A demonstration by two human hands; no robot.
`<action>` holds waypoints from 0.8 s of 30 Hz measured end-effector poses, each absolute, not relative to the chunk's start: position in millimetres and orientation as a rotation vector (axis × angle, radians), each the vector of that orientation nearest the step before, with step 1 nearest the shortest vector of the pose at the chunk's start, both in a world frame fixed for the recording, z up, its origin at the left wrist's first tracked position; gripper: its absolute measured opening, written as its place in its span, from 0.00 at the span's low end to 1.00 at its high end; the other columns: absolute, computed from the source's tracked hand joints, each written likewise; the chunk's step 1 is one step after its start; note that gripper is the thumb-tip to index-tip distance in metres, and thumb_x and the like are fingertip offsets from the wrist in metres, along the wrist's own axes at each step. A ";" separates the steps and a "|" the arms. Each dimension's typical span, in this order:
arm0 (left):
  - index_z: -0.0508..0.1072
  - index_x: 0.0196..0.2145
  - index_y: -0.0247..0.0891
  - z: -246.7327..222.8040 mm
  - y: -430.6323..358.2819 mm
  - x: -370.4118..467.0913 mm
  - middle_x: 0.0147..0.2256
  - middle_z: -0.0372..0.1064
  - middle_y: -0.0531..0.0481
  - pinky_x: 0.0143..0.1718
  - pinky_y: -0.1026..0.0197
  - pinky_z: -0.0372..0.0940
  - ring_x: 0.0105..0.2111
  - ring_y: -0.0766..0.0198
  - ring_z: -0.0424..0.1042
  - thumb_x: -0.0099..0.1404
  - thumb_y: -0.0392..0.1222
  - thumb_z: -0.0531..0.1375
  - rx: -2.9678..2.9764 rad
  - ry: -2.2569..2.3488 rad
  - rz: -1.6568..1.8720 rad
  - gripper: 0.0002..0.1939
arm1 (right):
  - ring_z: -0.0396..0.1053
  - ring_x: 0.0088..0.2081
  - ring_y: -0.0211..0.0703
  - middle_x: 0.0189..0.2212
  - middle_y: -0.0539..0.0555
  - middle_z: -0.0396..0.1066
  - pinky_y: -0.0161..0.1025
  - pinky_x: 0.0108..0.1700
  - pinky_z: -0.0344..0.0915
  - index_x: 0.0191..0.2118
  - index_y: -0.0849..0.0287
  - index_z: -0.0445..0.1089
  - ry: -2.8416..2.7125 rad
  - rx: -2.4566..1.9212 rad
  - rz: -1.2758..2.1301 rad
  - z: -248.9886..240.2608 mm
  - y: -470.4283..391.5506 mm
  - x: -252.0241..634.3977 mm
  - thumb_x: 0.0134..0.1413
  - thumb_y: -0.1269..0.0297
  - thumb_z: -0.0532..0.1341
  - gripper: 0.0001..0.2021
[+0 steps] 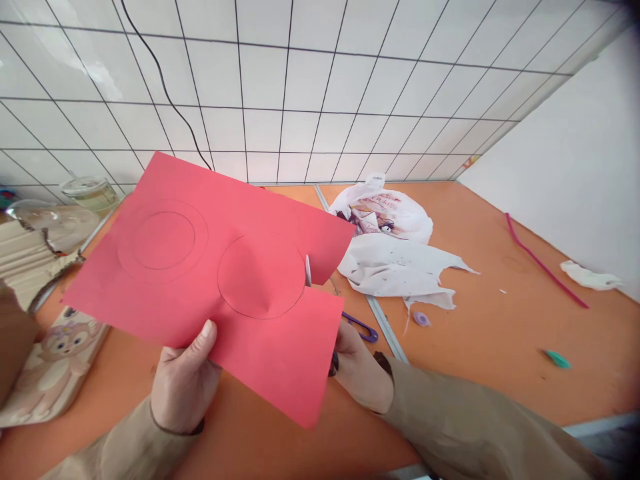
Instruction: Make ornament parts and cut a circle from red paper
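A large sheet of red paper is held up, tilted, over the orange table. Two concentric circles are drawn on its left part and one circle on its right part. My left hand pinches the lower edge, thumb on top and fingers underneath. Behind the right edge, my right hand is closed around scissors, whose blade pokes up through a cut reaching the right circle's outline. The paper hides most of the scissors and some of my right fingers.
A white plastic bag lies behind the paper, with a purple compass-like tool and a small purple roll nearby. At left are a cartoon-printed board, cardboard and a lidded jar. A magenta stick and green piece lie right.
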State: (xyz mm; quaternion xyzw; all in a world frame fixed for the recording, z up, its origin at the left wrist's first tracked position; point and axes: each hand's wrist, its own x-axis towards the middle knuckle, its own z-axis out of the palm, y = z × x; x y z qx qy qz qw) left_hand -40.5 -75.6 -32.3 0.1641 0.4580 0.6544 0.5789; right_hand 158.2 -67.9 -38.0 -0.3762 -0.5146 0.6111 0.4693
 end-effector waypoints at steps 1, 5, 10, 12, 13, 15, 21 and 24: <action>0.80 0.46 0.46 -33.4 -73.7 -41.0 0.46 0.79 0.50 0.54 0.53 0.71 0.53 0.47 0.73 0.54 0.41 0.71 0.398 1.071 1.544 0.20 | 0.51 0.21 0.39 0.20 0.47 0.58 0.40 0.27 0.60 0.34 0.47 0.74 -1.239 -0.895 1.548 -36.7 -67.0 157.4 0.45 0.39 0.67 0.18; 0.81 0.44 0.44 -38.6 -65.8 -43.4 0.44 0.80 0.48 0.55 0.53 0.70 0.48 0.48 0.77 0.50 0.42 0.74 0.434 1.074 1.612 0.22 | 0.48 0.22 0.37 0.20 0.45 0.53 0.37 0.27 0.56 0.33 0.48 0.74 -1.150 -0.778 1.696 -36.5 -62.2 155.4 0.43 0.45 0.71 0.16; 0.81 0.45 0.45 -40.2 -61.7 -45.8 0.45 0.80 0.47 0.57 0.50 0.67 0.51 0.47 0.75 0.49 0.42 0.74 0.501 1.060 1.642 0.23 | 0.51 0.24 0.36 0.21 0.46 0.54 0.35 0.26 0.55 0.32 0.52 0.72 -1.144 -0.754 1.677 -39.8 -58.1 155.1 0.43 0.41 0.70 0.20; 0.81 0.44 0.44 -39.6 -60.9 -46.7 0.44 0.80 0.46 0.57 0.49 0.67 0.51 0.47 0.75 0.49 0.42 0.74 0.516 1.059 1.644 0.22 | 0.47 0.23 0.35 0.20 0.45 0.53 0.34 0.24 0.51 0.30 0.52 0.72 -1.146 -0.765 1.676 -37.6 -57.1 154.7 0.43 0.43 0.70 0.18; 0.82 0.43 0.44 -39.3 -60.4 -47.1 0.44 0.80 0.46 0.57 0.49 0.67 0.50 0.47 0.76 0.49 0.42 0.75 0.516 1.061 1.645 0.21 | 0.46 0.22 0.35 0.19 0.45 0.52 0.34 0.23 0.50 0.28 0.52 0.71 -1.145 -0.758 1.671 -36.0 -56.5 154.3 0.43 0.44 0.71 0.18; 0.82 0.41 0.43 -38.7 -59.2 -48.0 0.43 0.80 0.46 0.57 0.50 0.68 0.48 0.48 0.77 0.48 0.42 0.75 0.514 1.061 1.652 0.20 | 0.42 0.20 0.34 0.17 0.44 0.49 0.35 0.22 0.47 0.25 0.52 0.69 -1.150 -0.727 1.670 -32.8 -55.0 153.5 0.44 0.44 0.70 0.18; 0.82 0.40 0.43 -36.7 -56.6 -50.3 0.42 0.81 0.46 0.56 0.51 0.69 0.46 0.49 0.78 0.47 0.42 0.75 0.529 1.053 1.678 0.20 | 0.40 0.20 0.35 0.16 0.44 0.47 0.37 0.24 0.49 0.20 0.53 0.61 -1.174 -0.662 1.674 -29.5 -49.5 152.1 0.44 0.47 0.71 0.22; 0.82 0.40 0.44 -37.3 -56.7 -50.8 0.43 0.81 0.47 0.56 0.51 0.68 0.47 0.49 0.77 0.46 0.43 0.76 0.527 1.061 1.673 0.21 | 0.42 0.21 0.35 0.17 0.44 0.47 0.37 0.25 0.49 0.18 0.55 0.56 -1.195 -0.647 1.698 -28.0 -48.3 151.8 0.45 0.48 0.70 0.25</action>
